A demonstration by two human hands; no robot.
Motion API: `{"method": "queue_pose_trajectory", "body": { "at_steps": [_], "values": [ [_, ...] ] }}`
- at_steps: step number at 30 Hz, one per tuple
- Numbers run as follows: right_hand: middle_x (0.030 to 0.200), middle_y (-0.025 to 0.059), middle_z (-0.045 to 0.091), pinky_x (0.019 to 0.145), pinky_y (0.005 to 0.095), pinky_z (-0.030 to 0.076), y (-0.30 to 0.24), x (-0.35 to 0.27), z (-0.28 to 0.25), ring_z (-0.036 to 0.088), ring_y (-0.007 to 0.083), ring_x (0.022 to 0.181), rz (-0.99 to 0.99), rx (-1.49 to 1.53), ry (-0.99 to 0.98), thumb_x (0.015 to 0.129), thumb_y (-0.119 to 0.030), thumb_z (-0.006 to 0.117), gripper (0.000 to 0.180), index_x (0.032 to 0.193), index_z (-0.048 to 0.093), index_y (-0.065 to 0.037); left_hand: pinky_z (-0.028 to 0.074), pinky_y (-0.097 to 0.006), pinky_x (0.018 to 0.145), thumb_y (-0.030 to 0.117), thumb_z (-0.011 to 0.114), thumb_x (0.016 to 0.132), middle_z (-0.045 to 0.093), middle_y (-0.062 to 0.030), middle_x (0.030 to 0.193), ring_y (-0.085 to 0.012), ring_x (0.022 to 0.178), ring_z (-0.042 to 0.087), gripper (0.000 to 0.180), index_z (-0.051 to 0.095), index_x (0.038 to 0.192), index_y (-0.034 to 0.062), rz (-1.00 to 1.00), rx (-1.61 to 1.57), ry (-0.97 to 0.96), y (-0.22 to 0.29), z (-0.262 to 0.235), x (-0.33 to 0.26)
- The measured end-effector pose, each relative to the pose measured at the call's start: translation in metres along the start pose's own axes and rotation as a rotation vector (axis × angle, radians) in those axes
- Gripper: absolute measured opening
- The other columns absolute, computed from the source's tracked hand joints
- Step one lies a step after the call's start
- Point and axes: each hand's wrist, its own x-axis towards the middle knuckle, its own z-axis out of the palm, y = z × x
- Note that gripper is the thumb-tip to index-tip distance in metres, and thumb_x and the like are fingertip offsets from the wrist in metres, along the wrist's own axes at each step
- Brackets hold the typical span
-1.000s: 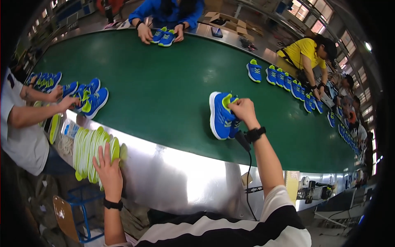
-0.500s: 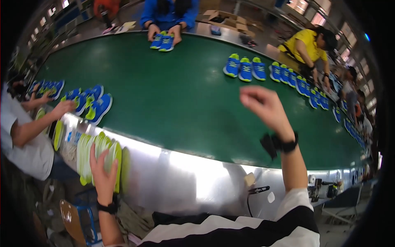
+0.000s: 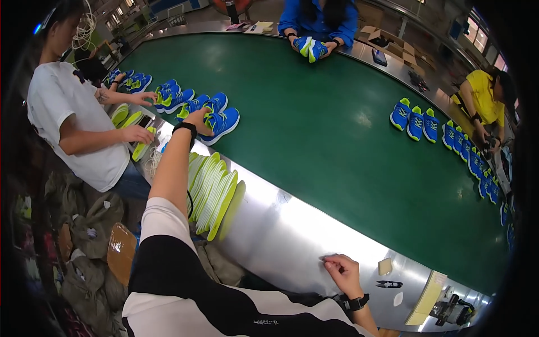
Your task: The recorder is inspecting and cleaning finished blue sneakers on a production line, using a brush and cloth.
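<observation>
My left hand point(image 3: 197, 119) reaches far out to the belt point(image 3: 314, 129) and lies on a blue shoe point(image 3: 220, 123) at the near end of a row of shoes point(image 3: 168, 95); whether the fingers grip it I cannot tell. My right hand point(image 3: 342, 272) rests loosely curled on the steel ledge point(image 3: 281, 219), holding nothing, well apart from the left. Beside my left forearm stands a stack of insoles point(image 3: 213, 191), yellow-green edged. A person in a white shirt point(image 3: 73, 123) on my left touches the row. Across the belt a person in blue point(image 3: 317, 17) holds a pair point(image 3: 310, 47). More shoes point(image 3: 415, 121) line the right side near a person in yellow point(image 3: 483, 95)
</observation>
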Motion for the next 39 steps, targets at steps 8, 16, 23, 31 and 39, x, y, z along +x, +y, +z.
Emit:
{"method": "queue_pose_trajectory", "body": {
  "at_steps": [8, 16, 23, 31, 39],
  "values": [
    [0.08, 0.0061, 0.065, 0.057, 0.0187, 0.045, 0.006, 0.004, 0.005, 0.059, 0.0059, 0.063, 0.036, 0.164, 0.1, 0.086, -0.001, 0.065, 0.014, 0.1, 0.068, 0.002, 0.042, -0.046, 0.101, 0.038, 0.091, 0.046, 0.06, -0.0126, 0.127, -0.037, 0.119, 0.052, 0.118, 0.029, 0.146, 0.0277, -0.076, 0.263, -0.08, 0.063, 0.005, 0.021],
    [0.082, 0.0037, 0.066, 0.062, 0.0192, 0.046, 0.01, 0.006, 0.007, 0.056, 0.005, 0.067, 0.05, 0.14, 0.077, 0.087, -0.009, 0.069, 0.017, 0.101, 0.069, -0.002, 0.051, -0.034, 0.079, 0.048, 0.082, 0.061, 0.066, -0.018, 0.094, -0.0299, 0.087, 0.065, 0.088, 0.05, 0.134, 0.011, 0.2, -0.157, -0.018, 0.209, -0.042, -0.074],
    [0.132, 0.0162, 0.04, 0.098, 0.0399, 0.04, -0.007, -0.014, 0.0, 0.043, 0.0302, 0.12, -0.191, -0.302, 0.401, 0.08, -0.025, 0.074, 0.065, 0.134, 0.045, -0.002, 0.042, -0.034, 0.09, 0.027, 0.074, 0.082, 0.067, -0.0061, 0.102, -0.0197, 0.102, 0.055, 0.055, 0.055, 0.129, 0.0092, 0.548, -0.776, -0.531, 0.31, 0.031, -0.29],
    [0.118, 0.0189, 0.05, 0.078, 0.032, 0.05, -0.017, -0.061, -0.01, 0.059, 0.0243, 0.088, 0.125, -0.257, 0.301, 0.082, -0.024, 0.072, 0.067, 0.135, 0.042, 0.004, 0.046, -0.024, 0.066, 0.009, 0.067, 0.086, 0.057, -0.0068, 0.097, -0.01, 0.085, 0.056, 0.043, 0.053, 0.126, 0.0019, 0.224, -0.829, 0.103, 0.319, 0.112, -0.311],
    [0.11, 0.0045, 0.063, 0.086, 0.0245, 0.046, 0.015, -0.054, -0.013, 0.059, 0.0096, 0.096, 0.266, 0.761, 0.322, 0.097, -0.01, 0.047, 0.029, 0.122, 0.056, 0.001, 0.048, -0.029, 0.089, 0.0, 0.056, 0.088, 0.058, -0.0055, 0.115, -0.0136, 0.103, 0.058, 0.059, 0.034, 0.142, 0.0033, 0.086, -1.441, -0.516, 0.296, 0.131, -0.289]
  ]
}}
